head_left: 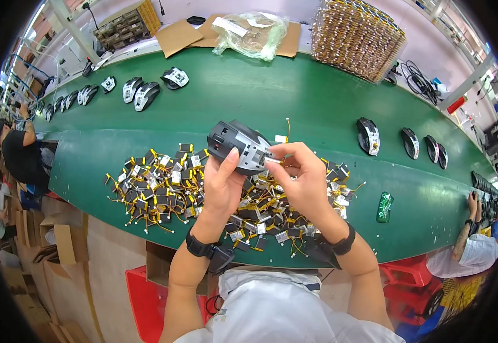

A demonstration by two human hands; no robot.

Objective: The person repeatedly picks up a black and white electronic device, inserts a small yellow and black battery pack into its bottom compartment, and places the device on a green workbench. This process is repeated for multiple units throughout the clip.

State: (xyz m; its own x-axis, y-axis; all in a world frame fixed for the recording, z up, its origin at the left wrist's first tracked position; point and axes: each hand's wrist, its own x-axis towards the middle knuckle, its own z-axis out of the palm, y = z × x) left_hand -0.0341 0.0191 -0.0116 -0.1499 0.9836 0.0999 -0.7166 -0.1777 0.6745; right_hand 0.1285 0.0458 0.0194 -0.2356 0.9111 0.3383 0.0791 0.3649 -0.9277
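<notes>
L hand (221, 186): grips mouse (238, 146) from below, thumb up on its underside, fingers wrapped behind; held mid-frame, above the belt.
R hand (301, 182): thumb + forefinger pinched shut on a small silver cell (273, 161) at the mouse's right edge, other fingers curled loose.
Mouse: black/grey, underside facing up, tilted toward the person, open bay next to the pinch.
Cell pile (163, 188): loose heap w/ yellow leads, on belt just under both hands, spreads left + right.
Belt (294, 91): green, curves across frame; more mice (146, 94) upper left, another row (369, 136) at right.
Rest: wire-bundle stack (356, 35) top right, plastic bag (251, 33) top centre, green board (384, 206) lower right of pile.
Others: co-worker far left edge, another's arm lower right.
Tip (my read): keep L grip steady, bay level; seat cell flat, not by one corner; keep lead clear of the edge so it isn't nipped.
</notes>
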